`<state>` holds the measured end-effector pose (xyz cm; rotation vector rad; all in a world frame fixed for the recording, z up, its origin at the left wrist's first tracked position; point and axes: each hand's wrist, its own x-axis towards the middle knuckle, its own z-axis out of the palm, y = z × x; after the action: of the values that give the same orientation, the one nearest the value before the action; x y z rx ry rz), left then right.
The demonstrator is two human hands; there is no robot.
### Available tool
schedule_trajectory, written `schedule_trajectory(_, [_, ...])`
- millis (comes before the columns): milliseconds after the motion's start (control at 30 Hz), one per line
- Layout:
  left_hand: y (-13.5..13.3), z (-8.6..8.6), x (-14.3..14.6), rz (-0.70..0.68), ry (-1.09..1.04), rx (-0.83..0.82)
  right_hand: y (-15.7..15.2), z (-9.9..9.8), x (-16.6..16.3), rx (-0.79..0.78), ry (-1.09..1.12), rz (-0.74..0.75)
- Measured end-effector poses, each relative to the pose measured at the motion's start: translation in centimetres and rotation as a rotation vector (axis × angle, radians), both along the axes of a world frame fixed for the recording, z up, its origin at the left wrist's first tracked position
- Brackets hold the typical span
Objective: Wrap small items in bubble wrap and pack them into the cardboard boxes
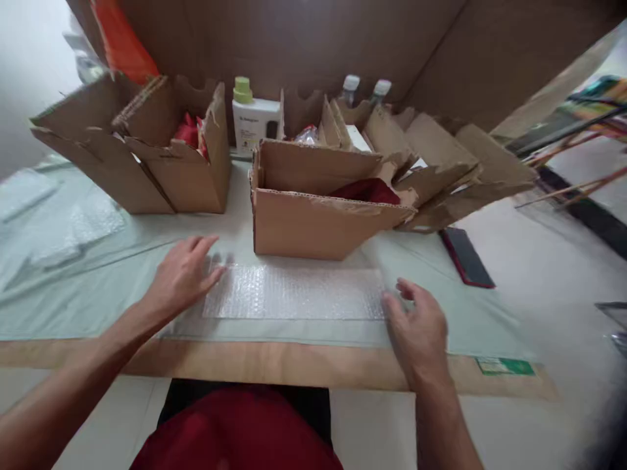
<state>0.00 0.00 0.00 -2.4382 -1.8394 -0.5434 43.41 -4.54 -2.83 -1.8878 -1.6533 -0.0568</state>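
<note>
A long strip of clear bubble wrap lies flat on the pale green cloth in front of me. At its left end is my left hand, fingers apart, thumb by the strip's upper left corner. My right hand is at the right end, its fingers curved and apart, the thumb at the strip's edge. Whether either hand presses on the wrap I cannot tell. Just behind the strip stands an open cardboard box with dark red cloth inside.
More cut cardboard boxes stand at the left and back right. A white bottle with a green cap stands between them. Bubble wrap sheets lie at far left. A dark flat rectangular object lies at right, near the wooden table edge.
</note>
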Motion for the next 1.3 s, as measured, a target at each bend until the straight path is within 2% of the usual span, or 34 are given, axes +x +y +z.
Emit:
schedule_trajectory(100, [-1.7, 1.4, 2.0, -0.031, -0.078, 0.2, 0.1, 1.8, -1.2, 0.103, -0.049, 0.108])
schedule_trajectory(167, [-2.7, 1.6, 4.3, -0.162, -0.109, 0.228, 0.5, 2.6, -4.3, 0.081, -0.086, 0.289])
schedule_trajectory(267, [-3.6, 0.2, 7.5, -0.424, -0.086, 0.108, 1.6, 2.8, -10.7, -0.12, -0.143, 0.642])
schedule_trajectory(333, [-3.6, -1.5, 8.0, -0.515, -0.016, 0.004, 2.5, 2.1, -13.5, -0.256, -0.189, 0.76])
schedule_trajectory(367, [-3.5, -2.4, 7.6, -0.528, 0.025, -0.034, 2.8, 1.5, -13.8, -0.309, -0.209, 0.769])
schedule_trajectory(433, [-3.2, -3.8, 5.6, -0.505, 0.097, -0.083, 3.0, 0.3, -12.2, -0.359, -0.234, 0.709])
schedule_trajectory(567, [-3.4, -4.7, 1.2, -0.394, 0.146, -0.126, 1.6, -1.8, -4.5, -0.276, -0.282, 0.482])
schedule_trajectory(667, [-3.8, -4.7, 0.3, -0.352, 0.163, -0.128, 0.5, -2.2, -0.7, -0.189, -0.352, 0.388])
schedule_trajectory(867, [-3.6, -4.6, 1.0, -0.404, 0.198, -0.022, 0.4, -2.2, 0.5, -0.124, -0.42, 0.391])
schedule_trajectory(1033, [-2.7, -2.5, 0.9, -0.446, 0.209, -0.017, 1.1, -1.4, 2.3, -0.006, -0.351, 0.309])
schedule_trajectory(1100, [-2.0, -1.6, 2.1, -0.451, 0.144, 0.022, 1.8, -0.8, 1.5, 0.054, -0.289, 0.357])
schedule_trajectory(1167, [-1.0, -1.5, 4.2, -0.485, 0.041, 0.092, 2.7, -0.1, -0.9, 0.068, -0.27, 0.511])
schedule_trajectory(1233, [-0.1, -2.4, 6.6, -0.557, -0.049, 0.148, 3.6, 0.1, -4.1, 0.029, -0.292, 0.698])
schedule_trajectory(1300, [0.3, -4.0, 8.4, -0.631, -0.051, 0.146, 4.2, -0.4, -6.7, -0.037, -0.314, 0.831])
